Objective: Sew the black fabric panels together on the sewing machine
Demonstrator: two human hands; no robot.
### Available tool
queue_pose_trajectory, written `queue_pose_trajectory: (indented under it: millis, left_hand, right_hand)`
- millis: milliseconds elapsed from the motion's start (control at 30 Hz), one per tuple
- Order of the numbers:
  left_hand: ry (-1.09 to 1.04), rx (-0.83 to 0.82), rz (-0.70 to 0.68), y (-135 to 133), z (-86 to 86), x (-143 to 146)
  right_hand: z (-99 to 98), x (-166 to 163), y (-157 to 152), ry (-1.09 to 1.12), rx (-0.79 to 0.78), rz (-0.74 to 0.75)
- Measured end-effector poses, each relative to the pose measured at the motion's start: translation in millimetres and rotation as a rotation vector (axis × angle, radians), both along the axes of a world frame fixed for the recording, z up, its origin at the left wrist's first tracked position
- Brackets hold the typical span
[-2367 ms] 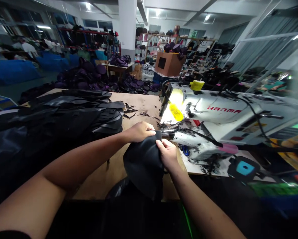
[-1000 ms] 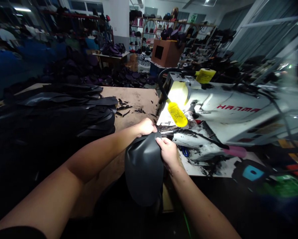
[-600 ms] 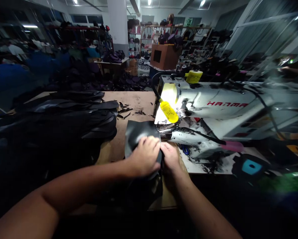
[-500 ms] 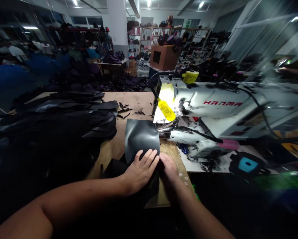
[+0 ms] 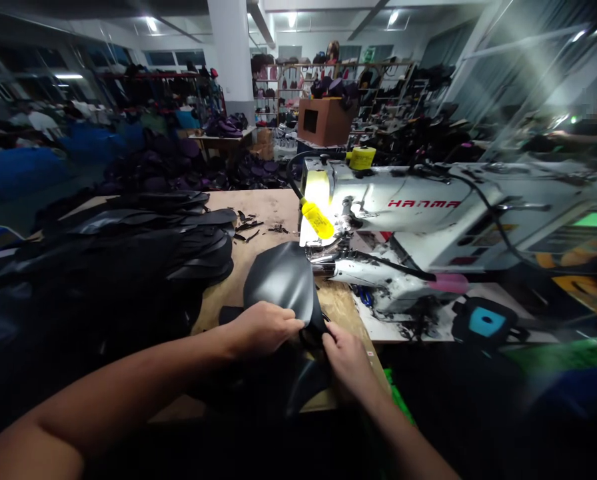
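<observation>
A black, shiny sheet of leather-like material [image 5: 278, 277] lies bent on the board, its far right corner at the needle area of a white sewing machine [image 5: 373, 200]. My left hand [image 5: 266, 327] is closed, pinching the sheet's near edge between thumb and fingers. To its right, my right hand [image 5: 346, 350] grips the sheet's right edge, where a dark strip runs along it. More dark material [image 5: 303, 387] hangs below both hands; its shape is hard to make out. The machine's lamp with a yellow tag [image 5: 318, 219] shines over the sewing spot.
Left of the hands, a big pile of black cut pieces [image 5: 178, 233] covers the board [image 5: 258, 200]. Dark scraps [image 5: 248, 227] lie behind the sheet. A black object with a blue patch [image 5: 486, 320] sits at the right. A cardboard box [image 5: 326, 121] stands farther back.
My left hand went from lying flat with fingers spread to a closed pinch on the edge. The sheet turned and now curves more. The view shifted slightly right.
</observation>
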State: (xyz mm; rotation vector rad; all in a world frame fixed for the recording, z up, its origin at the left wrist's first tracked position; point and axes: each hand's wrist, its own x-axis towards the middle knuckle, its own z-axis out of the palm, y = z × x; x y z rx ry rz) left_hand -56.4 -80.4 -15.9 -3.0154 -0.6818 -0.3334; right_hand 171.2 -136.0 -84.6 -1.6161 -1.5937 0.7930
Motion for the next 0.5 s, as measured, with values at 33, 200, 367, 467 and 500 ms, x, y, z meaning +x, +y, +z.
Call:
queue_pose_trajectory:
  millis: [33, 200, 367, 467, 500]
  left_hand:
    - [0.015, -0.027, 0.003, 3, 3.2, 3]
    - [0.000, -0.119, 0.035, 29, 18.0, 19]
    - [0.015, -0.147, 0.097, 58, 25.1, 28]
    - [0.023, -0.148, 0.122, 73, 26.7, 30]
    - [0.027, -0.141, 0.138, 78, 26.7, 31]
  right_hand:
    - [5.8, 6, 3, 0.046, -0.007, 0.014]
    - [34.5, 19, 37, 0.168, -0.070, 0.110]
    - [43.9, 10, 73, 0.147, -0.083, 0.151]
    - [43.3, 5, 93, 0.132, -0.044, 0.131]
    - [43.3, 4, 99, 0.130, -0.026, 0.120]
